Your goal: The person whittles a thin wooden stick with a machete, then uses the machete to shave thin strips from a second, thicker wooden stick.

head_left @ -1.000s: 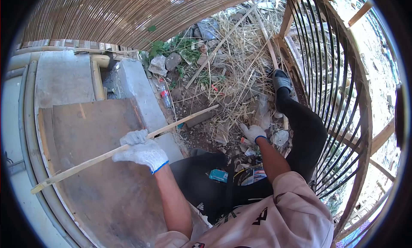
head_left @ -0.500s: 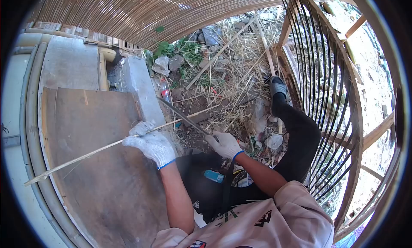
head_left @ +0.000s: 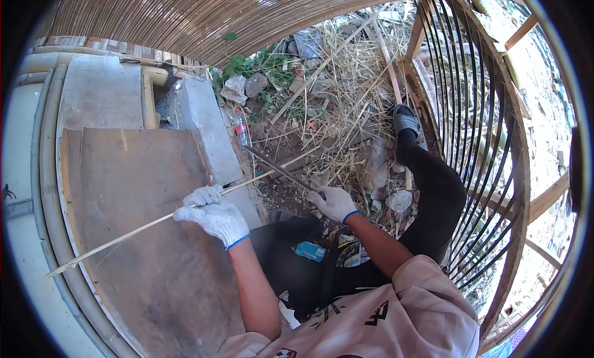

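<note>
In a white knit glove with blue trim, my left hand [head_left: 213,215] is closed around a long, pale bamboo strip [head_left: 127,236]. The strip slants from the lower left, over a brown board, up toward the littered ground. My right hand [head_left: 335,204], gloved the same way, grips the handle of a long knife [head_left: 278,168]. Its dark narrow blade points up and left and crosses the far part of the strip in this view. The handle is mostly hidden inside the glove.
The brown board [head_left: 142,172] lies left, beside a grey concrete block [head_left: 210,126]. Straw, stones and a plastic bottle [head_left: 241,132] cover the ground ahead. A slatted frame [head_left: 489,129] stands right of my outstretched leg [head_left: 433,185]. A blue packet [head_left: 310,251] lies near my lap.
My right hand and the knife have shifted a little to the right, the blade tip also slightly lower. The strip's near end sits slightly farther right and lower. Both grips are unchanged.
</note>
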Demonstrator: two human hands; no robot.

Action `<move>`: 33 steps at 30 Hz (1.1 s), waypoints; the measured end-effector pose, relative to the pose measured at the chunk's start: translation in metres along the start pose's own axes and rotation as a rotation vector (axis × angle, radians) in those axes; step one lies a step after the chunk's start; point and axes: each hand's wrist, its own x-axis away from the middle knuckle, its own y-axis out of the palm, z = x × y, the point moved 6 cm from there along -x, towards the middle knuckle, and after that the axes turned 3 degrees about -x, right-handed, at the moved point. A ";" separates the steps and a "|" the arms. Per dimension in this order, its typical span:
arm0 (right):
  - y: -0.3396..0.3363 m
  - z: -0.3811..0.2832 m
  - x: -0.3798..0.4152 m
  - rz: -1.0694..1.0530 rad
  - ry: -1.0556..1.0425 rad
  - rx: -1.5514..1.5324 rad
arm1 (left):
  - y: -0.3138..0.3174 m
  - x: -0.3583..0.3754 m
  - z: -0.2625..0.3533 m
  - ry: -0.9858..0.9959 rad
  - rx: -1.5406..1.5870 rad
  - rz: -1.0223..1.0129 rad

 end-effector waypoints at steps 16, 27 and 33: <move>-0.011 0.122 -0.028 0.073 0.353 0.086 | 0.017 -0.009 0.003 0.051 -0.023 -0.054; -0.014 0.152 -0.036 -0.106 0.563 0.009 | 0.015 -0.007 0.004 0.015 0.055 0.009; -0.028 0.118 -0.031 -0.003 0.474 -0.049 | 0.000 -0.029 0.049 0.017 0.193 -0.250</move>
